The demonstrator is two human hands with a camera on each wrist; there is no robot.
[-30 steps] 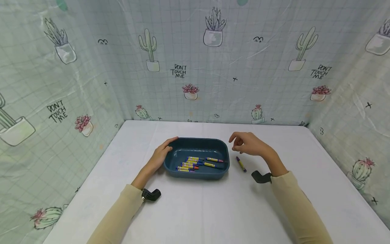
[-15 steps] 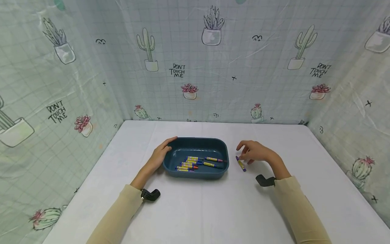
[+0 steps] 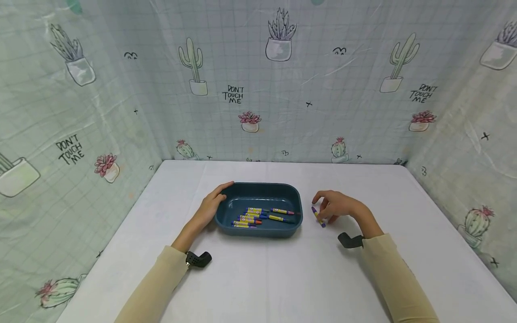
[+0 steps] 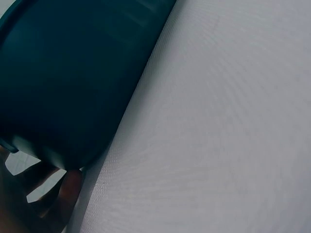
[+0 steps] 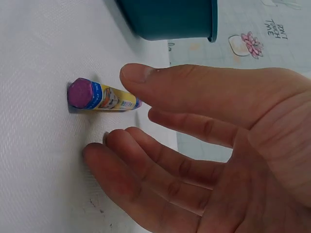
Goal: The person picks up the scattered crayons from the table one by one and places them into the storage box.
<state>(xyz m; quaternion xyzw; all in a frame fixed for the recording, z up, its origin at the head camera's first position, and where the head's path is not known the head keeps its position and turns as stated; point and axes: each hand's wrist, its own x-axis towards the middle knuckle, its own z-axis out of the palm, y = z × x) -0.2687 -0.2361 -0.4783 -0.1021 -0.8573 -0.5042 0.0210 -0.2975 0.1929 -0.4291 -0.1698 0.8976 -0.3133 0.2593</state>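
Observation:
A dark teal plastic tray (image 3: 258, 231) stands mid-table with several crayons (image 3: 247, 218) in yellow wrappers lying inside. My left hand (image 3: 208, 207) grips its left end, thumb over the rim and fingers along the outer wall; the left wrist view shows fingers (image 4: 68, 191) against that wall. To the right of the tray, one purple crayon (image 5: 109, 95) with a blue and yellow wrapper lies on the table. My right hand (image 3: 338, 204) is over it, fingers spread and loosely bent. In the right wrist view the thumb is right beside the crayon, the other fingers apart from it.
A white cloth covers the table (image 3: 258, 278). Behind and at both sides hangs a sheet (image 3: 311, 125) printed with cacti and lettering. Each wrist carries a black camera mount (image 3: 199, 259).
My right hand has moved right and down from beside the tray's rim to the loose crayon, its thumb now close to it. The left hand has stayed on the tray.

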